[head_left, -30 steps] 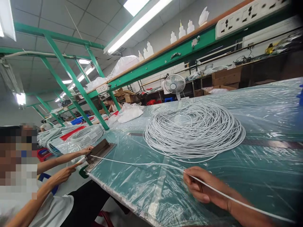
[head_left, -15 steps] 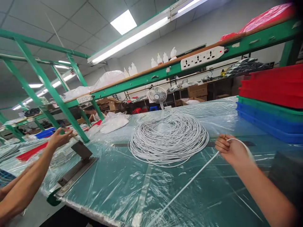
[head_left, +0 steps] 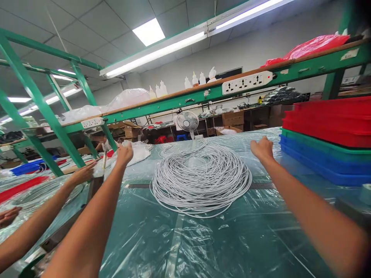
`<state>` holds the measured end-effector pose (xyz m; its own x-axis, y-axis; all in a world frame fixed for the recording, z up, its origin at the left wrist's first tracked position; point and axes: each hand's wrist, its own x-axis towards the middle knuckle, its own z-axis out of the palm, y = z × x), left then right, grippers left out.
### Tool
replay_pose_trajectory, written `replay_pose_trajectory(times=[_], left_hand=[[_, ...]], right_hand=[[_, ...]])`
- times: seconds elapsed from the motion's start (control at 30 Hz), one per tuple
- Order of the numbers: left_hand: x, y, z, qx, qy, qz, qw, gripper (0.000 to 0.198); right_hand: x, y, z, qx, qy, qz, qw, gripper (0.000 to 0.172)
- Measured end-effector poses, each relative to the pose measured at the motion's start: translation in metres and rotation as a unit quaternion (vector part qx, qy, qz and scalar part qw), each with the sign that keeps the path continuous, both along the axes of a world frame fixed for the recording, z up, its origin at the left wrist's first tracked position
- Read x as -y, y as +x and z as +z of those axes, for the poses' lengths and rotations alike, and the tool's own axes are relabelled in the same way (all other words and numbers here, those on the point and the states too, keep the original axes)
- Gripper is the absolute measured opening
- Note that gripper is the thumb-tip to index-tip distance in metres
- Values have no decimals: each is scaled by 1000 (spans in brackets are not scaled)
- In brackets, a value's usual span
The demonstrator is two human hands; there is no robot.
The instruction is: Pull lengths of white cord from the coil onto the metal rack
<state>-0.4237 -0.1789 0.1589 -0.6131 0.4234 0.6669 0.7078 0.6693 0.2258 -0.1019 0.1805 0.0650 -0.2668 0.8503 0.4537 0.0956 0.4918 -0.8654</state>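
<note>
A large coil of white cable (head_left: 199,181) lies on the plastic-covered table (head_left: 220,239), between my two hands. My left hand (head_left: 125,153) is raised beyond the coil's left side, its fingers closed; a pale bit shows at the top of the fist. Past the coil's right side my right hand (head_left: 262,149) is up in the air and closed too. No cable can be made out running between the fists, and what they hold is hidden. Left of my left forearm, a co-worker's hand (head_left: 82,173) reaches over a metal fixture (head_left: 65,227) at the table's edge.
Stacked red, green and blue trays (head_left: 324,154) stand at the right. A green shelf beam (head_left: 174,102) with a power strip (head_left: 247,82) crosses the back. Another person's fingers (head_left: 10,216) show at far left. White plastic bags (head_left: 142,152) lie behind my left hand.
My left hand has come into view and risen at the left. My right hand has moved up and away; the cable stretched from it no longer shows. The view has shifted slightly.
</note>
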Motion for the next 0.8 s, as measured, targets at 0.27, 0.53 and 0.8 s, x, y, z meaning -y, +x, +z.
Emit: replay_pose_trajectory(times=[0.27, 0.53, 0.8], left_hand=[[-5, 205, -156, -90, -219, -360, 902, 38], [147, 243, -172, -143, -72, -205, 966, 23], [146, 227, -105, -268, -131, -31, 954, 35]], right_hand=[[112, 1, -107, 7, 155, 142, 978, 32], [171, -2, -190, 107, 237, 314, 913, 26], [158, -1, -194, 103, 222, 299, 922, 23]])
